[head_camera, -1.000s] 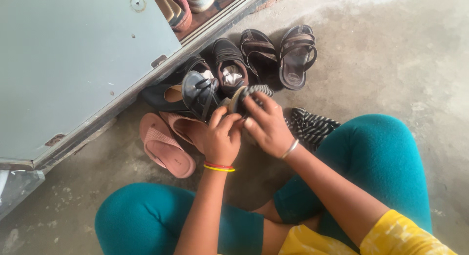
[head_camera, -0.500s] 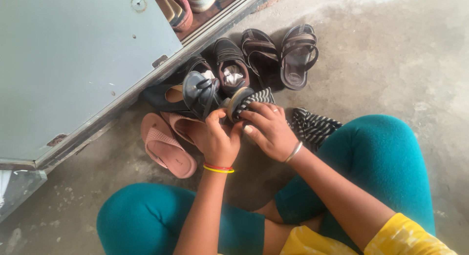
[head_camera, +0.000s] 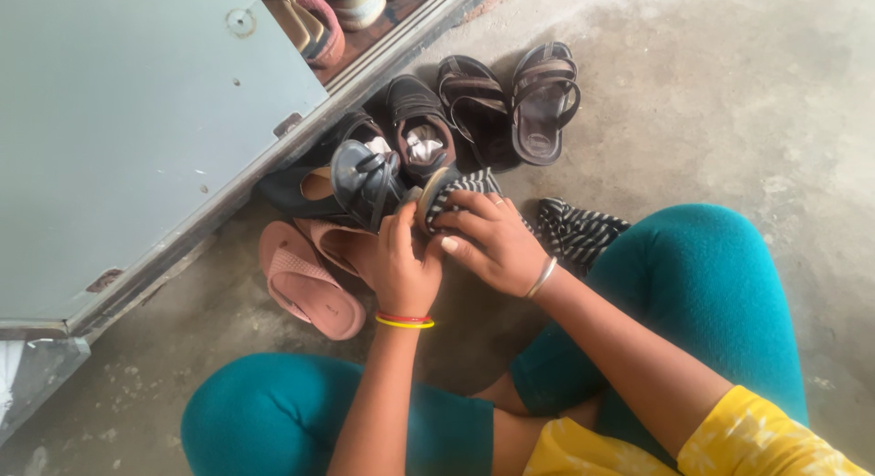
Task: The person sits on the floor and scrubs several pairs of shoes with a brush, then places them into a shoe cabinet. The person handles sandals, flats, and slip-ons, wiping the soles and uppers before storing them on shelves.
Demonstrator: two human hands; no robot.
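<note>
Head view, read left to right. A grey cabinet door (head_camera: 137, 121) fills the upper left, above a concrete floor (head_camera: 729, 102). Just below its edge lies a pair of pink slippers (head_camera: 305, 280), soles flat on the floor. Your left hand (head_camera: 396, 266) is closed around the heel end of a dark strappy sandal (head_camera: 365, 180), raised and tilted off the floor. Beside it, touching, your right hand (head_camera: 488, 244) curls its fingers (head_camera: 465, 203) over a black-and-white striped shoe (head_camera: 456, 189), held sole-edge up; its mate (head_camera: 579, 230) lies against your right knee. Behind stand a dark closed shoe (head_camera: 419, 134) and a pair of brown strap sandals (head_camera: 510, 107). Judged from its look, the striped shoe is light, with a soft cloth upper that will fold under pressure and a stiffer sole; grip it along the sole edge, not the fabric. The sandal's thin straps would flex; hold its sole.
</note>
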